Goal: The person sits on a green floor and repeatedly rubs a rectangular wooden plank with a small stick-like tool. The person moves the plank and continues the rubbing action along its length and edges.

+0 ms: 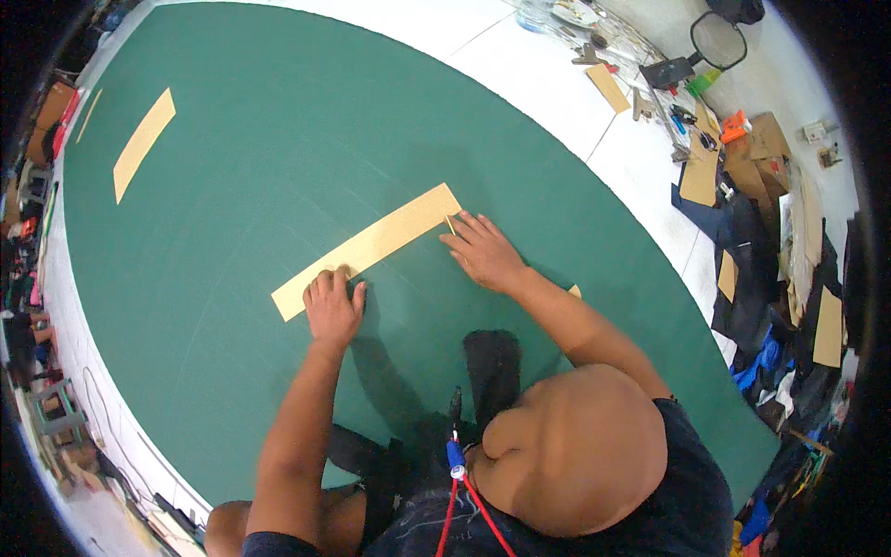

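Note:
A long pale-tan strip [371,243], like stiff card, lies slantwise on a large dark green sheet [241,148]. My left hand [334,304] rests over the strip's near edge toward its left end, fingers bent with their tips on it and the thumb apart. At the right end my right hand [484,252] is low on the green sheet, fingertips beside the strip's corner. Between its thumb and forefinger shows a thin yellowish stick [451,225], its tip touching or nearly touching the strip's edge. Its exact kind is too small to tell.
Another tan strip [144,147] and a thin sliver [89,116] lie at the far left. A small tan scrap [574,291] is beside my right forearm. Tools, card pieces and dark cloth clutter the white floor [640,176] on the right. A red cord [478,506] hangs before me.

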{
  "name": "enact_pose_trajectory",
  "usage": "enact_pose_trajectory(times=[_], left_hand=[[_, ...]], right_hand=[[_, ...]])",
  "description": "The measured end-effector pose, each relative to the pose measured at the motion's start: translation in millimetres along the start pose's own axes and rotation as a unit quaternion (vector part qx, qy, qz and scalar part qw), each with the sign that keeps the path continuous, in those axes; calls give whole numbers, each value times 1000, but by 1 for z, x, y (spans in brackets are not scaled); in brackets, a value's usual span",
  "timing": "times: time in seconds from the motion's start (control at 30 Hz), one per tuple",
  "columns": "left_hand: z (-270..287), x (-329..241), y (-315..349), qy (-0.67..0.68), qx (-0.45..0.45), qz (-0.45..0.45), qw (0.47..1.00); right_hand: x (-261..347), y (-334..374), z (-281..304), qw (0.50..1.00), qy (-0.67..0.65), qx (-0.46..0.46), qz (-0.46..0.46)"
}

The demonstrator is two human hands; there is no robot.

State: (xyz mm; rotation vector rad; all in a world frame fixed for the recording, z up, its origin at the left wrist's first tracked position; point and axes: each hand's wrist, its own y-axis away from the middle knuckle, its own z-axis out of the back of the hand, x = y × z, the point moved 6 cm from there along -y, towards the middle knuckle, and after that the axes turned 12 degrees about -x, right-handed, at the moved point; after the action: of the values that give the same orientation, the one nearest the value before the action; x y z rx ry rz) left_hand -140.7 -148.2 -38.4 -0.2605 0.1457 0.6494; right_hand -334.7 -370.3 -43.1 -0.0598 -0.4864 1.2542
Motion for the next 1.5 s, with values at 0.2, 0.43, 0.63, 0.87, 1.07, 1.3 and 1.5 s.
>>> enact_pose_trajectory(times=[0.2,0.43,0.63,0.87,1.07,1.3,1.5], left_hand=[[-7,-9,-13,-40,13,-10,999],[-28,-19,-84,-25,102,-37,994],[-34,-30,-172,-57,180,-102,977],[42,-19,-246,-129,298,-151,934],[89,-9,-242,-108,331,-139,927],[26,58,-185,-108,334,-104,931],[-51,12,-206,22,82,-100,991]], right_hand=[[-23,8,6,999,23,36,-29],[-27,7,0,999,-10,-33,10],[-29,1,-3,995,-59,-76,-20],[-37,-5,11,985,-150,-79,-25],[-83,-8,40,978,-206,-34,-5],[-183,-19,145,985,-68,139,-78],[-186,12,202,957,49,64,-279]])
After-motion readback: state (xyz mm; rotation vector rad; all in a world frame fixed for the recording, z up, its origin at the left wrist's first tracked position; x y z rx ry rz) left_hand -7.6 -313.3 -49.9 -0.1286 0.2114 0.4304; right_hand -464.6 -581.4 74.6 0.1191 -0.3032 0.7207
